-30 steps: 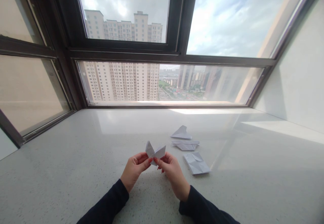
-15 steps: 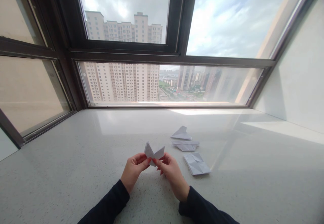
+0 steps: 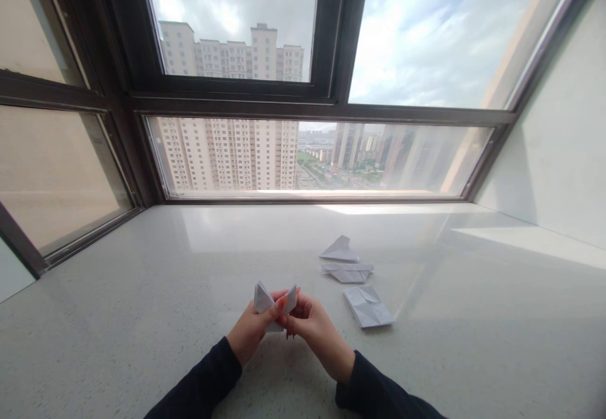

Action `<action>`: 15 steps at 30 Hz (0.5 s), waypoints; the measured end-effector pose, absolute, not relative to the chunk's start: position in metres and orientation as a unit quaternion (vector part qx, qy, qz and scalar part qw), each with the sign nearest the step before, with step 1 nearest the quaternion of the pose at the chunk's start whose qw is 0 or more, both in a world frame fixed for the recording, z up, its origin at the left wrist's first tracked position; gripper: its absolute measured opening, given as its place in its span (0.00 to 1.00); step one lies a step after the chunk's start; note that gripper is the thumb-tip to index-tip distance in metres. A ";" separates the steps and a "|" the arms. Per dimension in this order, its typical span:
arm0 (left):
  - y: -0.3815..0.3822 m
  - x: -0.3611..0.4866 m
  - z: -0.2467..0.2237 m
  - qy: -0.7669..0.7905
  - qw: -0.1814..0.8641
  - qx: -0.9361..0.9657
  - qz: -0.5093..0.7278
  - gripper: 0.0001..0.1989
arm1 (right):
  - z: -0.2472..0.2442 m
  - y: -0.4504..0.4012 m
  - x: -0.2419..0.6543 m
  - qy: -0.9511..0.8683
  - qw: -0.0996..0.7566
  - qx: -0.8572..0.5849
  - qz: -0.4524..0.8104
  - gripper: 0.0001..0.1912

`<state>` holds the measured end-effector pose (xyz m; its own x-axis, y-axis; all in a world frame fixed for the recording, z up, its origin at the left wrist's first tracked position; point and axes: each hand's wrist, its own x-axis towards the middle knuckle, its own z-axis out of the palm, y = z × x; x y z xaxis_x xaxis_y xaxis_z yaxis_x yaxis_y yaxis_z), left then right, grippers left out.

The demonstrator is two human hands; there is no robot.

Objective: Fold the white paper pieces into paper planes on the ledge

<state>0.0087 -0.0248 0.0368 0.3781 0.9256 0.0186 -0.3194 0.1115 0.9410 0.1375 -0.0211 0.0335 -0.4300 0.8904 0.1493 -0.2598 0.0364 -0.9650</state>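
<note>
A small white folded paper point(image 3: 262, 297) with two pointed flaps is held between my hands, just above the pale counter. My left hand point(image 3: 250, 332) is closed on its left side, the thumb lying across the front of the folds. My right hand point(image 3: 315, 325) pinches the right flap and lower part between thumb and fingers. The fingertips hide the middle of the paper. To the right of my right hand lies a square folded paper packet point(image 3: 369, 307) with a curved flap on top.
Behind the packet lie a boat-like folded paper point(image 3: 348, 272) and a pointed folded paper point(image 3: 341, 249). The speckled counter point(image 3: 142, 318) runs back to a dark window frame point(image 3: 312, 200), with a white wall point(image 3: 563, 135) at the right.
The folded paper has shifted left and slightly toward me, and its flaps stand closer together. My left thumb has moved across its front. The papers on the counter have not moved.
</note>
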 end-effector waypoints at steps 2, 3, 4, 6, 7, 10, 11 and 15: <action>-0.027 0.009 0.038 0.314 0.677 0.488 0.454 0.24 | 0.031 -0.021 0.136 -0.552 0.452 -0.288 0.639 0.18; -0.028 0.010 0.038 0.316 0.676 0.486 0.455 0.24 | 0.029 -0.020 0.136 -0.548 0.454 -0.294 0.638 0.18; -0.028 0.010 0.039 0.318 0.677 0.481 0.456 0.24 | 0.027 -0.020 0.136 -0.546 0.456 -0.302 0.635 0.18; -0.029 0.011 0.041 0.323 0.682 0.468 0.459 0.26 | 0.024 -0.019 0.136 -0.544 0.458 -0.321 0.626 0.18; -0.029 0.011 0.041 0.325 0.685 0.460 0.462 0.26 | 0.022 -0.019 0.136 -0.544 0.457 -0.329 0.622 0.19; -0.030 0.011 0.044 0.324 0.689 0.448 0.469 0.27 | 0.021 -0.019 0.135 -0.554 0.440 -0.336 0.622 0.20; -0.030 0.011 0.044 0.324 0.691 0.446 0.468 0.27 | 0.021 -0.020 0.135 -0.560 0.431 -0.334 0.624 0.20; -0.032 0.011 0.045 0.339 0.702 0.432 0.454 0.27 | 0.023 -0.022 0.133 -0.581 0.411 -0.335 0.618 0.20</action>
<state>0.0111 -0.0316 0.0448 0.3582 0.9299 -0.0834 -0.3443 0.2146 0.9140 0.1332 -0.0224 0.0233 -0.4380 0.8967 0.0644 -0.1190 0.0132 -0.9928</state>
